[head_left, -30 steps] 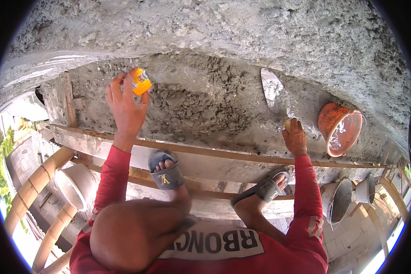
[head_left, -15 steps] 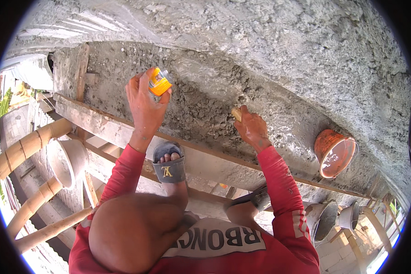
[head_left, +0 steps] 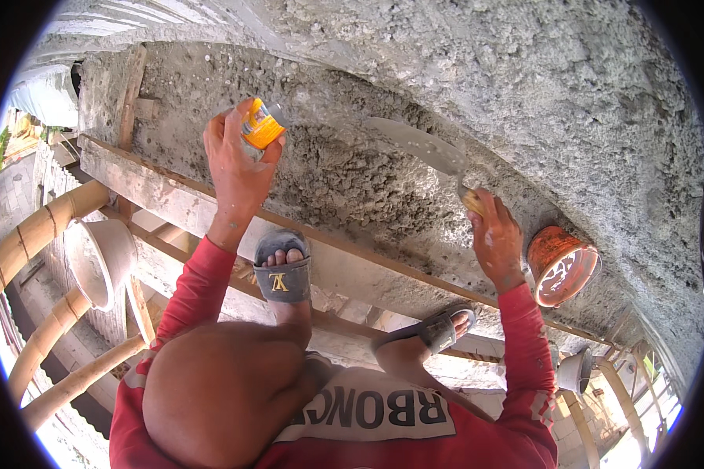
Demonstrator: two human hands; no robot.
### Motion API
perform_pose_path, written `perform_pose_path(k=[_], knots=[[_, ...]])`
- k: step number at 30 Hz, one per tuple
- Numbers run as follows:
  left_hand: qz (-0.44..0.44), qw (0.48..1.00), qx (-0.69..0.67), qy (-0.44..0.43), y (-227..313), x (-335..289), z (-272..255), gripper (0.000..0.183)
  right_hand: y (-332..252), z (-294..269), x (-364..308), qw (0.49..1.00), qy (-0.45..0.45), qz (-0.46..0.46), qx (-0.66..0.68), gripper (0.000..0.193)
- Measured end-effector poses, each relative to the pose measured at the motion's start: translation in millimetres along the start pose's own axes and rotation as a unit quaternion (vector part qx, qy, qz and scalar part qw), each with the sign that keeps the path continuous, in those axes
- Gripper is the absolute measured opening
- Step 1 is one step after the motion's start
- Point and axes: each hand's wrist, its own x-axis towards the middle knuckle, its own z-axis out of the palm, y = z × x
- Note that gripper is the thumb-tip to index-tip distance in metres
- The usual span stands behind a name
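A small yellow-orange plastic cup (head_left: 263,125) with a see-through end is gripped in the fingers of my left hand (head_left: 238,168), above the mortar bed. My right hand (head_left: 496,238) is closed around the wooden handle of a trowel (head_left: 424,147). Its long grey blade points left over the mortar and shows smears of wet mix. Beneath both hands lies rough, lumpy grey mortar (head_left: 336,176) in a trough-like strip along the wall. Whether the blade touches the mortar, I cannot tell.
Rough grey wall (head_left: 540,102) rises along the far side. An orange bucket (head_left: 546,258) leans near my right hand. A wooden board (head_left: 156,187) edges the strip, with my sandalled feet beside it. Bamboo poles (head_left: 43,230) and a pale bucket (head_left: 102,262) are at left, another bucket (head_left: 575,371) lower right.
My right hand has moved right, and the trowel blade, earlier hidden in the mortar, now shows fully. My left hand with the cup has shifted slightly up and left. The whole view has shifted a little.
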Motion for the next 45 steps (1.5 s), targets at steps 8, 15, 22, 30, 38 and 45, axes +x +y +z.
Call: perform_pose_path(k=[8,15,22,30,38,45], knots=[[-0.076,0.997,-0.001,-0.015,-3,-15,-15,0.067,80,6,-94,0.946,-0.312,0.088,-0.026,0.036],[-0.045,0.998,-0.032,0.009,19,-13,-6,0.067,-34,121,41,0.949,-0.242,0.126,0.157,0.053],[-0.059,0.997,-0.043,0.004,12,-20,-13,0.068,-40,-8,97,0.856,-0.349,0.206,0.321,0.061],[-0.069,0.995,-0.066,0.027,14,-11,-10,0.067,-95,15,99,0.944,-0.301,0.132,0.009,0.056],[-0.073,0.996,-0.045,0.023,-20,-21,-37,0.065,41,-52,-29,0.92,-0.364,0.014,-0.145,0.049],[-0.095,0.991,-0.097,-0.005,-5,-35,-22,0.066,-10,95,-29,0.892,-0.45,-0.01,-0.041,0.052]])
